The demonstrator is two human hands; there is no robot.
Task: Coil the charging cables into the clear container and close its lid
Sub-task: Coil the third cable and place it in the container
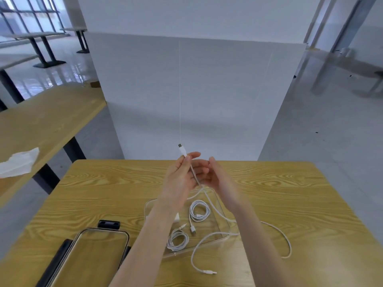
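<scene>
A clear container [222,216] sits on the wooden table [290,193] with two coiled white cables inside, one [199,211] toward the back and one [177,241] near the front. My left hand [182,177] pinches a loose white cable [275,230] just below its plug [182,150], which points up. That cable runs down across the container and loops over the table to its other plug [209,272]. My right hand [215,175] hovers beside the cable with its fingers relaxed. The clear lid [99,255] with black clips lies at the front left.
A second wooden table [41,121] stands to the left with a crumpled white tissue [18,163] on it. A white partition wall [196,96] rises just behind my table's far edge.
</scene>
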